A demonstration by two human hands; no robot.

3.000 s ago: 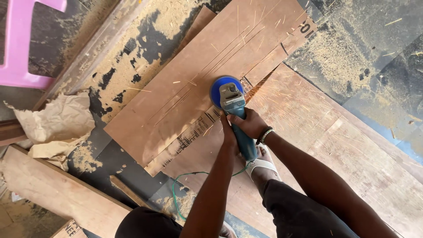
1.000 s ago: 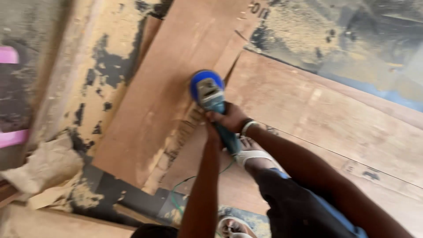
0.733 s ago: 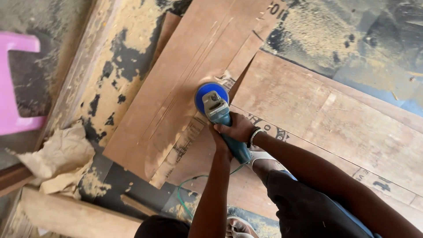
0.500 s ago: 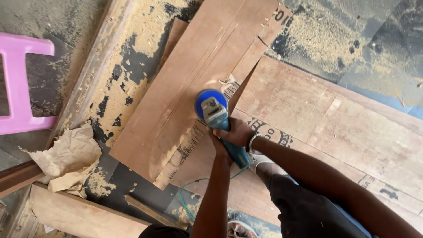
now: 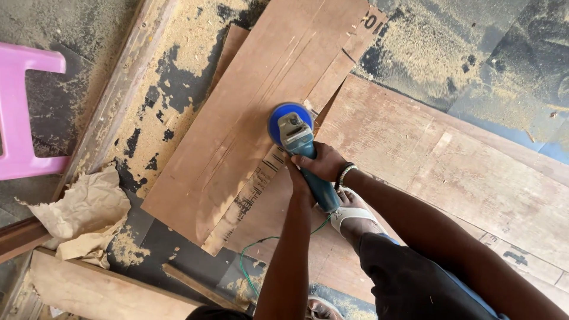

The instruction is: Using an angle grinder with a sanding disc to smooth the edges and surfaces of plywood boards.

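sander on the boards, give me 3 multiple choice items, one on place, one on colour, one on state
1. Where does the sander rest?
A. on the plywood sheet
B. on the pink stool
C. on the crumpled paper

2. What colour is the sander's round pad?
A. red
B. blue
C. yellow

3. How is the sander held?
A. by no hand
B. by one hand only
C. by both hands

Answers:
1 A, its pad lies flat on the sheet's right edge.
2 B, the disc shows bright blue.
3 C, the left hand and right hand both grip its body.
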